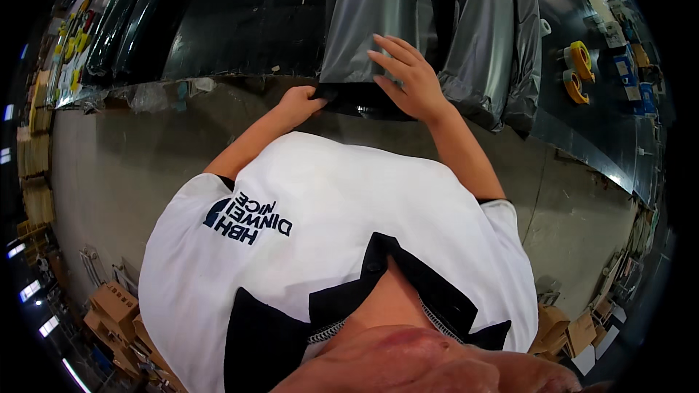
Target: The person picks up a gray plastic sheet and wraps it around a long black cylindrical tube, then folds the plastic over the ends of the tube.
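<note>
A long grey plastic sleeve (375,14) lies lengthwise on the dark worktable (240,36), its near end at the table's front edge. Out of that end sticks a glossy black piece (360,97), most of it hidden inside the sleeve. My left hand (298,107) is closed on the black piece's left corner, thumb on top. On the right, my right hand (411,80) is spread open above the sleeve's near right side, palm down and holding nothing. Whether its fingertips touch the plastic, I cannot tell.
More grey-wrapped long pieces (480,44) lie just to the right. Beyond them are yellow tape rolls (581,60) and blue boxes (626,76). Glossy black wrapped pieces (138,22) rest at the far left. Crumpled clear plastic (149,98) hangs at the table edge. Cardboard boxes (116,306) stand on the floor.
</note>
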The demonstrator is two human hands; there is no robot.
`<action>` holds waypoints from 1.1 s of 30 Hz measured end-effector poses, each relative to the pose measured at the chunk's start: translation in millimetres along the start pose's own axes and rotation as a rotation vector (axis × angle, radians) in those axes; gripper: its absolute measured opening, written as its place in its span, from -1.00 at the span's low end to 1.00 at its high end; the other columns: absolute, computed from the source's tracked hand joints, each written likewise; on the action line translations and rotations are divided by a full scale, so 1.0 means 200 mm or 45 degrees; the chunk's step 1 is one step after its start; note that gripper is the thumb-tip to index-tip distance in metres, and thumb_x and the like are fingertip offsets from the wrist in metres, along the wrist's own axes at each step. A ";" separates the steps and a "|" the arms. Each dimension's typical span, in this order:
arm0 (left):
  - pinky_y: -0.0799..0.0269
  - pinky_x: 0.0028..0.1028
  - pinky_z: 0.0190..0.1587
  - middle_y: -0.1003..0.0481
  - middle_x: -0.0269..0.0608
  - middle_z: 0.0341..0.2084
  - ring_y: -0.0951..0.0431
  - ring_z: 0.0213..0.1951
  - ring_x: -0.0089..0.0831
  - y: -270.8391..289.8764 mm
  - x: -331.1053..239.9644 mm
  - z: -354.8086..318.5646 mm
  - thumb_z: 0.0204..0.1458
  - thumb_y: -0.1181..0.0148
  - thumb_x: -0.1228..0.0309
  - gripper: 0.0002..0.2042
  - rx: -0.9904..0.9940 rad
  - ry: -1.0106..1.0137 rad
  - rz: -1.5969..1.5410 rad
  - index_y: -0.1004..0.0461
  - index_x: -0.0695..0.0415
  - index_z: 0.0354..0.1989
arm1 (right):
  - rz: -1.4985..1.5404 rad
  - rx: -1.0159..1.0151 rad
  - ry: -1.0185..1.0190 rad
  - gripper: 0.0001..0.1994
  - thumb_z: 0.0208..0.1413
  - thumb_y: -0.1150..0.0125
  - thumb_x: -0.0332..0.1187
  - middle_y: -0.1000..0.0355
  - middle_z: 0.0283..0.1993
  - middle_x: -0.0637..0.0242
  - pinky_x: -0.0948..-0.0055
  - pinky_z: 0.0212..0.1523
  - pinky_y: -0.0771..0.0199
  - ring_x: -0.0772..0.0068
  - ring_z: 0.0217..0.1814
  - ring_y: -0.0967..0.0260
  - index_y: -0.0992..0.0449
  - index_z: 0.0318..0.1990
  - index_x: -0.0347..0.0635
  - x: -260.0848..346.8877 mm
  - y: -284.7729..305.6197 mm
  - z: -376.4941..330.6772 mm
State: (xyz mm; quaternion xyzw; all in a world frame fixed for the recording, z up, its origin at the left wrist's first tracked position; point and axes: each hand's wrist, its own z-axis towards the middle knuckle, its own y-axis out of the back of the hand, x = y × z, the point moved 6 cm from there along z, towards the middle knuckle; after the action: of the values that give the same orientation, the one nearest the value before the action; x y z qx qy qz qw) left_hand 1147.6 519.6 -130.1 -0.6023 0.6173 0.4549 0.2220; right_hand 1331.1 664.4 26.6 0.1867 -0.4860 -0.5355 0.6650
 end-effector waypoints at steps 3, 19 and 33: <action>-0.35 -0.54 -0.29 -0.46 -0.35 -0.49 -0.42 -0.40 -0.61 -0.06 -0.06 -0.05 0.12 -0.19 0.42 -0.84 0.039 0.006 -0.196 -0.51 0.29 -0.34 | -0.056 0.302 -0.084 -0.67 0.08 -0.22 -0.31 -0.45 0.14 0.33 0.26 0.12 -0.42 0.21 0.18 -0.37 -0.54 0.04 -0.01 -0.10 -0.23 0.06; -0.38 -0.43 -0.19 -0.49 -0.22 -0.35 -0.49 -0.30 -0.44 -0.04 -0.08 -0.09 0.03 -0.27 0.48 -0.83 -0.107 -0.321 0.134 -0.57 0.29 -0.23 | 0.120 0.597 -0.369 -0.86 -0.02 -0.28 -0.26 -0.50 -0.20 0.32 0.24 -0.14 -0.47 0.20 -0.14 -0.47 -0.60 -0.33 -0.07 0.04 -0.64 0.06; -0.35 -0.31 0.12 -0.44 -0.17 -0.01 -0.42 0.08 -0.21 0.03 -0.31 -0.17 -0.14 -0.29 0.52 -0.70 -0.393 -0.951 0.605 -0.59 0.06 -0.15 | 0.320 -0.170 -0.168 -0.88 -0.14 -0.37 -0.45 -0.45 -0.37 0.30 0.29 -0.35 -0.47 0.18 -0.34 -0.44 -0.53 -0.42 -0.16 0.15 -0.47 -0.26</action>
State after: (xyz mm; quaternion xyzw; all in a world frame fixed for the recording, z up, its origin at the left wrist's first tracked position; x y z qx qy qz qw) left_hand 1161.9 524.1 -61.1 -0.2652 0.5411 0.7652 0.2266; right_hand 1323.9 589.0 -56.9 0.0440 -0.5113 -0.4903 0.7044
